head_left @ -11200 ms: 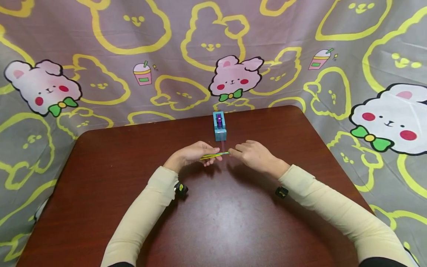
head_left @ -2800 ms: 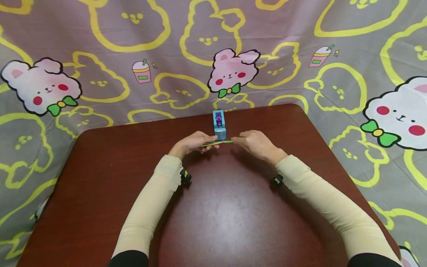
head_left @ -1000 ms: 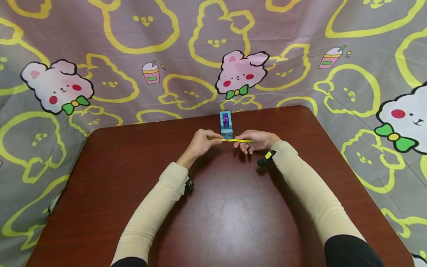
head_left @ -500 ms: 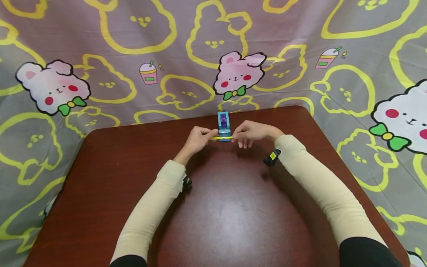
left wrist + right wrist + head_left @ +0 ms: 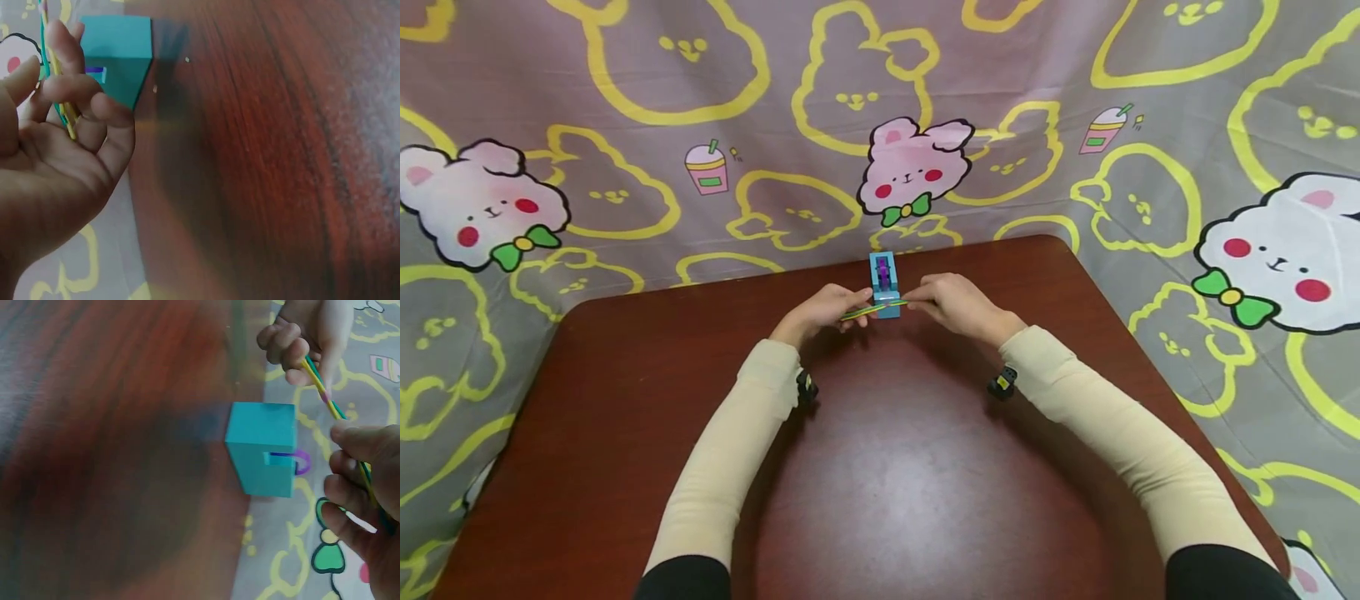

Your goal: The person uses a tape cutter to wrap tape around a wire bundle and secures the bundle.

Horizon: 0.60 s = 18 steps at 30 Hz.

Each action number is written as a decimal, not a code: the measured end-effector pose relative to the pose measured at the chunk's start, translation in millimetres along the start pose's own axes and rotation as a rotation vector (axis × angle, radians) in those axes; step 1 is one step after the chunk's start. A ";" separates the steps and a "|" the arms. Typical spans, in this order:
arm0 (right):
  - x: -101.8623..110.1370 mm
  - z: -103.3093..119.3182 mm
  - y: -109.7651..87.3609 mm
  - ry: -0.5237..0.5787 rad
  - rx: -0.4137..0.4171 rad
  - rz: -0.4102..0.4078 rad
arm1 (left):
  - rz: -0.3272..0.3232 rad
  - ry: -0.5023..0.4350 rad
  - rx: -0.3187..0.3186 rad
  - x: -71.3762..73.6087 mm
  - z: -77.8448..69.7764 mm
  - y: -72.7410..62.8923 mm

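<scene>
A thin bundle of yellow and green strands (image 5: 857, 313) is held up in front of a teal tape dispenser (image 5: 889, 312). My left hand (image 5: 822, 307) pinches it between thumb and index finger, and its loose end lies across the palm in the left wrist view. My right hand (image 5: 961, 302) pinches the bundle's other end with thumb and fingertips. Seen from the right wrist, a narrow pink band (image 5: 324, 397) goes round the strands between the two hands, close to the left fingertips. A purple tape reel (image 5: 883, 272) sits in the dispenser.
The dispenser stands near the back edge of a dark red-brown wooden table (image 5: 925, 467). Behind and beside the table hangs a grey cloth (image 5: 805, 108) with yellow outlines and bear faces. Small pale specks (image 5: 187, 60) lie on the wood near the dispenser.
The clear strip that ran from the dispenser to the bundle 11.2 s ago no longer shows. Since half a second ago the bundle has tilted, its left end lower, and the left fingers have spread beneath it.
</scene>
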State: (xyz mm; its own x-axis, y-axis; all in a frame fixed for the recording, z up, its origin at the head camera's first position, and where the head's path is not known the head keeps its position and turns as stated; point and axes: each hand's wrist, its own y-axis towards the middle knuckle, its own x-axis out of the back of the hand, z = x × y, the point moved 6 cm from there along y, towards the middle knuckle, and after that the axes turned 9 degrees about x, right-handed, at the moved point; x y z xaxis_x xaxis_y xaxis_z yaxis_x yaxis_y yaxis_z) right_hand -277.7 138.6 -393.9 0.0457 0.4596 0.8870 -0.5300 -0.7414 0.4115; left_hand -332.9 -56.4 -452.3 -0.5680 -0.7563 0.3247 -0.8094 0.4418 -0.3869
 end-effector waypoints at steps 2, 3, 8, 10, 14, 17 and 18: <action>-3.9 -0.9 -1.6 -0.011 0.011 -0.051 | 0.021 -0.021 0.031 1.4 4.3 2.9; -6.2 -1.5 -2.6 -0.015 0.017 -0.072 | 0.032 -0.026 0.044 1.6 6.0 4.1; -16.4 -5.7 -7.3 -0.011 0.028 -0.165 | 0.062 -0.020 0.066 2.0 9.7 8.6; -18.9 -6.5 -9.1 0.004 0.026 -0.187 | 0.062 -0.012 0.062 2.7 10.0 10.0; -21.8 -8.5 -11.3 0.026 0.020 -0.191 | 0.069 0.006 0.061 3.7 10.3 12.5; -21.9 -11.5 -11.9 0.033 0.013 -0.162 | 0.081 0.006 0.053 2.9 8.6 13.6; -21.7 -12.8 -11.9 0.035 0.009 -0.144 | 0.080 0.006 0.046 2.6 7.8 14.3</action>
State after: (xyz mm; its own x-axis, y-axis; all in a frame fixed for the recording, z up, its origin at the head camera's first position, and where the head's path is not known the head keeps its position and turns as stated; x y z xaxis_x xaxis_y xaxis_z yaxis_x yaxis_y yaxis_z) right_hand -283.2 143.8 -420.8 0.0913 0.5778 0.8111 -0.5129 -0.6708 0.5356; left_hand -344.8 -55.8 -463.6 -0.6318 -0.7162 0.2963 -0.7536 0.4782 -0.4510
